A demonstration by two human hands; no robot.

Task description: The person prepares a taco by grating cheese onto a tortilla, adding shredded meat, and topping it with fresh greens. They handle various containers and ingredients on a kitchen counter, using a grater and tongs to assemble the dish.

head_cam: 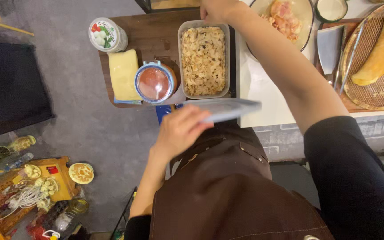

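Left hand (181,129) held a clear plastic lid (227,109) by its near end, fingers curled over the top, lid roughly level just below the open container. Right hand (214,10) reached to the far rim of the rectangular plastic container (203,60) of pale flaked food; finger state could not be told, hand cut by frame edge. Container sat on dark wooden board (152,31). Beside it: round jar of red sauce (153,82), yellow cheese block (123,74), white tub (107,34). Wire basket (378,93) stood at right
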